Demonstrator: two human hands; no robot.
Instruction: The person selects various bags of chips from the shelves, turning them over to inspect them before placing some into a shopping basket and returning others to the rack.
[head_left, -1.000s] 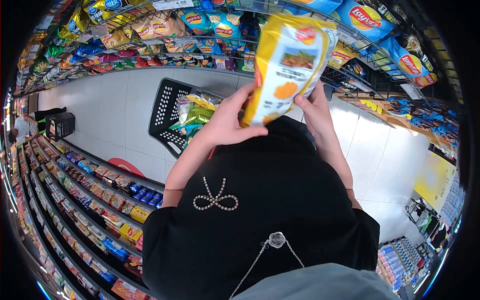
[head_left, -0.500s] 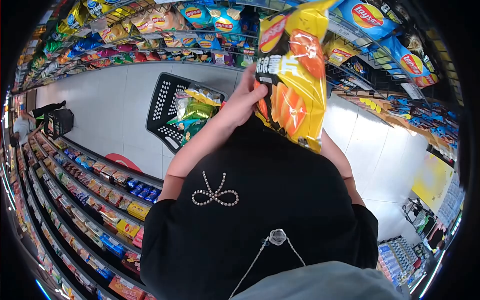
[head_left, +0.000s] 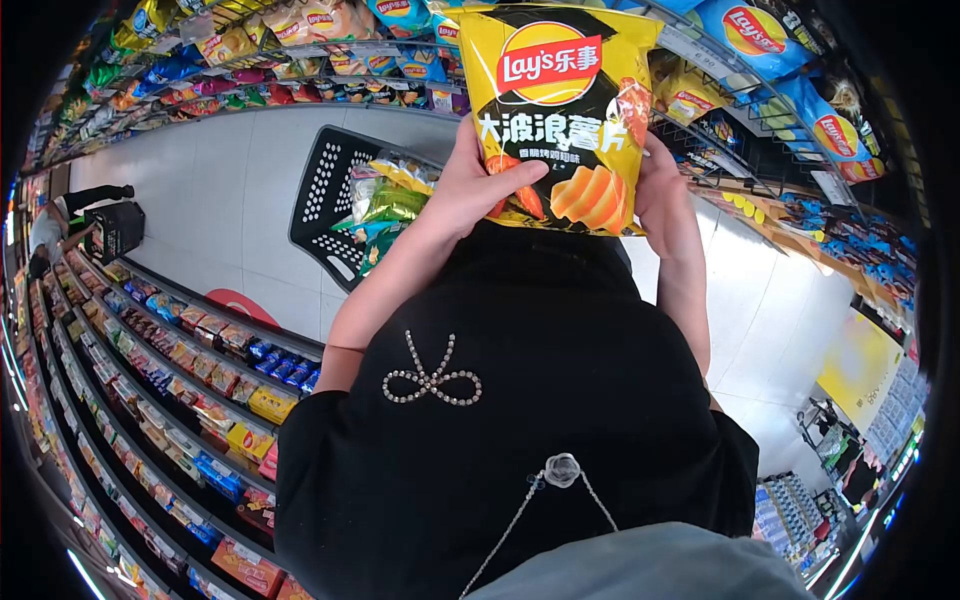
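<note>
A yellow and black Lay's chip bag (head_left: 560, 125) is held up at the top centre, its printed front facing the camera. My left hand (head_left: 475, 185) grips its left side, the thumb lying across the lower front and the other fingers hidden behind. At the right edge, my right hand (head_left: 665, 200) has its fingers curled against the bag, partly hidden by it. Left of my left forearm, a black basket (head_left: 322, 200) on the floor holds several snack bags, among them a green one (head_left: 390, 203).
Chip shelves (head_left: 300, 45) run along the top, and racks continue at the right (head_left: 840, 220). Long snack shelves (head_left: 200, 400) fill the lower left. A person (head_left: 50, 235) is beside a dark basket (head_left: 115, 230) at the far left.
The bag has turned from a slanted side view to face the camera, and sits slightly further left. My right hand, hidden behind it before, now shows at its right edge.
</note>
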